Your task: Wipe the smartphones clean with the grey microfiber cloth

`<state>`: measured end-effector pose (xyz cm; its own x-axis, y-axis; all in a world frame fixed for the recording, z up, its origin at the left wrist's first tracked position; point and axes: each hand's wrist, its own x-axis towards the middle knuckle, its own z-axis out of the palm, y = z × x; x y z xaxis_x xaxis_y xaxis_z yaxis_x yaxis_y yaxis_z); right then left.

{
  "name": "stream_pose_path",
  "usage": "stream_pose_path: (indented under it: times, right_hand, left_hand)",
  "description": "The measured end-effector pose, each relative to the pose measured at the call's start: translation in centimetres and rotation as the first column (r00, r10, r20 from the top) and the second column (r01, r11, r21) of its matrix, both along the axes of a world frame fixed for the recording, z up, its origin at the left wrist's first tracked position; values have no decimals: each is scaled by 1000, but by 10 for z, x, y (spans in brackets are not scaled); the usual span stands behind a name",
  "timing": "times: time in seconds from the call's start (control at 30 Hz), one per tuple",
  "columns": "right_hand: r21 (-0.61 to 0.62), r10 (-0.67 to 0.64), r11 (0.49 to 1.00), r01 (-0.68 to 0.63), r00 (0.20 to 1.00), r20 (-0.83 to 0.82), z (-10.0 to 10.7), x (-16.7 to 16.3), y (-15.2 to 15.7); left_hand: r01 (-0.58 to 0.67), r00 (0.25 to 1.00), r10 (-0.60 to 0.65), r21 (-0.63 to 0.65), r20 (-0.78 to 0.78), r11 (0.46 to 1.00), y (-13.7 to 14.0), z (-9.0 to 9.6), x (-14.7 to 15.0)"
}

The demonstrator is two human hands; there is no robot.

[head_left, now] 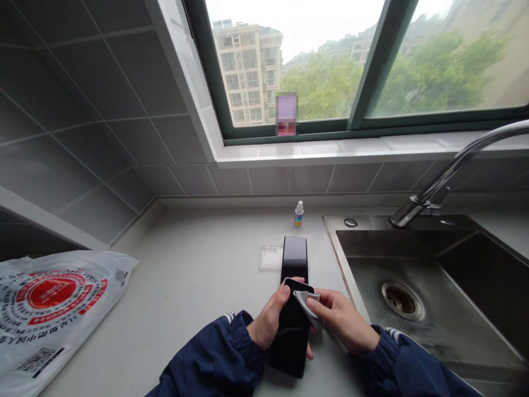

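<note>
My left hand (270, 317) is wrapped round a black smartphone (289, 344), its thumb on the upper left edge and fingertips showing at the right side. A grey cleaning cloth (305, 303) is pinched in my right hand (341, 317) and lies against the phone's upper right edge. Just beyond the phone, a dark glossy box-like object (295, 256) lies on the counter, its near end hidden by the phone and hand. Beside it on the left is a clear phone case (270, 259). A small white bottle (298, 215) with a colourful label stands upright farther back.
On the right a steel sink (372, 248) with a chrome faucet (438, 187) is set into the white counter (198, 286). A printed plastic bag (61, 309) lies at the far left. Behind the counter are a tiled wall and a window (322, 66).
</note>
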<state>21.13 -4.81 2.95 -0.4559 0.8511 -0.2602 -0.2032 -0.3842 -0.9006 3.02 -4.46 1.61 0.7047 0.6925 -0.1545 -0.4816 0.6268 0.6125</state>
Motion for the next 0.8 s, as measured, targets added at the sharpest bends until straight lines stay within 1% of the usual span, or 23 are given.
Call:
stream_pose_path:
  times: [0.1,0.23,0.37,0.5,0.63,0.8]
  right_hand:
    - [-16,-14,1000,14,1000,0,-4,1,0]
    - [-33,-51,998,51,999,-10,-3,-1,-1]
    - [-45,-127,991,126,992,-26,1,-7,-3]
    - [-63,-181,982,178,982,-46,5,-10,-5]
    - [-83,-173,983,165,980,-97,6,-10,-6]
    - [-78,-185,981,177,977,-108,3,-11,-8]
  left_hand:
    - [-25,1000,25,-30,-1,999,0,3,0]
    - [-7,1000,6,-34,-19,999,2,-4,0]
    - [4,999,-5,-24,-36,1000,3,-9,0]
    - [-33,999,33,-2,-36,999,3,-1,0]
    - [-51,995,54,33,-80,998,2,9,1]
    - [-48,995,52,47,-91,998,2,8,1]
